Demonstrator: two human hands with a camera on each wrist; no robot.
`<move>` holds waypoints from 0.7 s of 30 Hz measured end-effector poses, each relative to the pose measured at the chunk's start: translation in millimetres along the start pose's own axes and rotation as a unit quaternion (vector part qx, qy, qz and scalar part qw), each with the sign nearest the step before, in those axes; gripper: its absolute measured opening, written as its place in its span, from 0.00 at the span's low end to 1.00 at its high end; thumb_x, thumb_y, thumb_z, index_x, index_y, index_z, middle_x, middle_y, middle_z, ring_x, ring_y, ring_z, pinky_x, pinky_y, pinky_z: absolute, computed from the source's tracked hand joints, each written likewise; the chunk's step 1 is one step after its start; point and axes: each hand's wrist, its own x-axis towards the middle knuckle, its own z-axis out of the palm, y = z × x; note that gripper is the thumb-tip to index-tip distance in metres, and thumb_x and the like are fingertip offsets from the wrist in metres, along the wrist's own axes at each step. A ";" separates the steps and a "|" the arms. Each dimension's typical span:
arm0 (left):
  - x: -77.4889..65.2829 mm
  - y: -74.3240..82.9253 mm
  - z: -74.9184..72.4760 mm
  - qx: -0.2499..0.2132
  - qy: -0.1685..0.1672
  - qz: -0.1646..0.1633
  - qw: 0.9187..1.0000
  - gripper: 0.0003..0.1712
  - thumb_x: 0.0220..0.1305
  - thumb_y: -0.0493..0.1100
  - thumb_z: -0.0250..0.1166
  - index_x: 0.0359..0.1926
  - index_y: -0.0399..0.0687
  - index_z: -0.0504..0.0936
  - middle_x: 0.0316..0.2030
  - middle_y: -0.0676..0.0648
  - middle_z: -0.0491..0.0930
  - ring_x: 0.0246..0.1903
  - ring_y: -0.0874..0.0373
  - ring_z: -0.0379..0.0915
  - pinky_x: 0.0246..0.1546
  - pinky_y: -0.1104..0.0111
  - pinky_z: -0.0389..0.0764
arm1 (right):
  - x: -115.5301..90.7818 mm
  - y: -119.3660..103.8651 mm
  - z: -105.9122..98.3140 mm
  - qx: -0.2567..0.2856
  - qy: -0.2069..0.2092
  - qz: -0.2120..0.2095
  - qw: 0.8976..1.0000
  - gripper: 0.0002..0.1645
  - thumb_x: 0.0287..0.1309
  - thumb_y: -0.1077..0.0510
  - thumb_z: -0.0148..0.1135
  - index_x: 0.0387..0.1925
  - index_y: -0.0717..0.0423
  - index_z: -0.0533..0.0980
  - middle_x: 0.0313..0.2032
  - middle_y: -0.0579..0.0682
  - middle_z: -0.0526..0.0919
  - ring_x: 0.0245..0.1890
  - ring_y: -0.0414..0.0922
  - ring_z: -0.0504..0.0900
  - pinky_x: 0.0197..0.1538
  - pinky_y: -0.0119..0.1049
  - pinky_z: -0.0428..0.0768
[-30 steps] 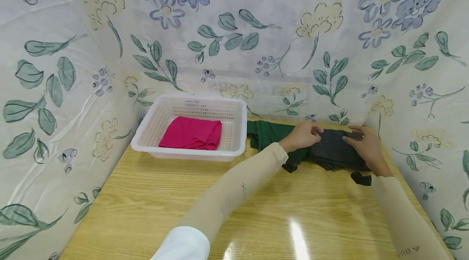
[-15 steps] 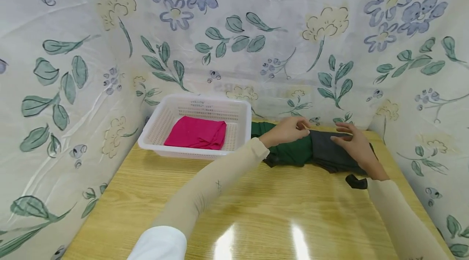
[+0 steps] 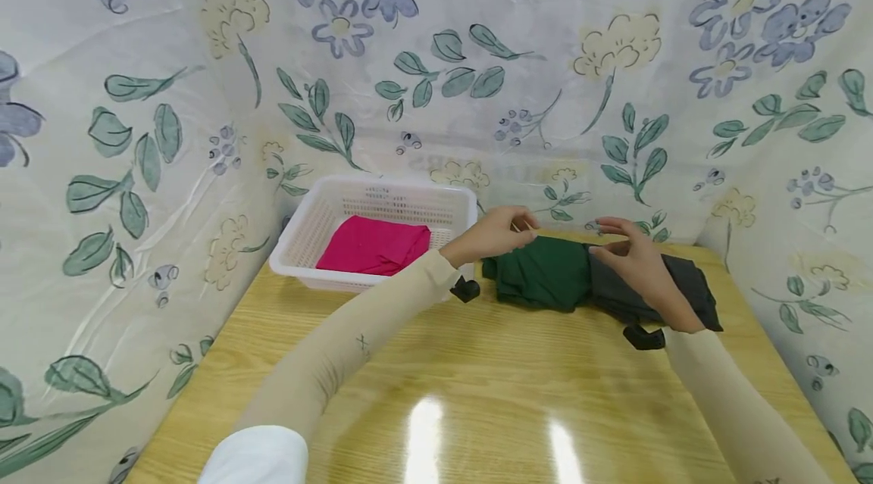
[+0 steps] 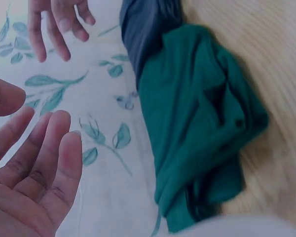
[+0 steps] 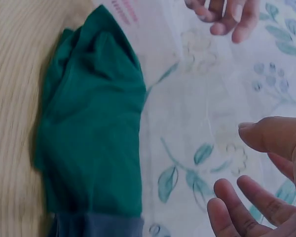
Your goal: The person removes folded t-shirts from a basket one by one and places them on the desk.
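Note:
A folded green cloth [image 3: 546, 272] lies along the back of the table, and a folded dark grey cloth [image 3: 682, 279] adjoins its right side. My left hand [image 3: 492, 232] hovers above the green cloth's left end, beside the basket, with loosely bent fingers and nothing held. Over the dark grey cloth, near where the two meet, my right hand [image 3: 634, 260] is raised with thumb and fingers apart. Both wrist views show a gap between the hands and the green cloth [image 4: 197, 113]. A folded pink cloth [image 3: 375, 245] lies inside the white plastic basket [image 3: 327, 281].
The basket stands at the back left of the wooden table [image 3: 491, 385]. A floral-patterned sheet [image 3: 532, 75] hangs behind and on both sides. Dark wrist-camera mounts [image 3: 466, 288] sit under the wrists.
Both hands have moved left from the dark grey cloth, the left one farther, to the green cloth's left end. More of both cloths shows. The head view has shifted slightly.

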 end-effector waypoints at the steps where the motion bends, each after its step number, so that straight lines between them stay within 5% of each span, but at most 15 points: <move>1: -1.7 -1.5 -1.6 0.001 0.004 0.002 1.000 0.14 0.79 0.45 0.58 0.58 0.45 0.80 0.48 0.45 0.81 0.41 0.55 0.80 0.43 0.58 0.84 | 1.1 -2.3 2.8 0.003 -0.001 -0.004 1.000 0.35 0.73 0.51 0.62 0.75 0.54 0.64 0.68 0.62 0.70 0.53 0.57 0.82 0.52 0.49 0.81; 13: -21.4 -11.6 -29.0 0.018 0.034 0.001 0.999 0.14 0.78 0.43 0.59 0.57 0.45 0.81 0.46 0.42 0.83 0.40 0.52 0.82 0.40 0.64 0.83 | 21.1 -32.9 37.9 0.061 -0.029 -0.026 0.997 0.37 0.71 0.54 0.65 0.76 0.51 0.63 0.69 0.61 0.69 0.56 0.59 0.80 0.53 0.57 0.80; 21: -43.9 -24.8 -52.8 0.025 0.062 -0.027 0.997 0.13 0.77 0.43 0.60 0.56 0.45 0.81 0.45 0.43 0.83 0.41 0.48 0.82 0.41 0.60 0.85 | 32.6 -54.0 64.3 0.083 -0.039 -0.038 0.995 0.34 0.71 0.54 0.66 0.74 0.49 0.66 0.67 0.58 0.72 0.55 0.57 0.80 0.53 0.56 0.81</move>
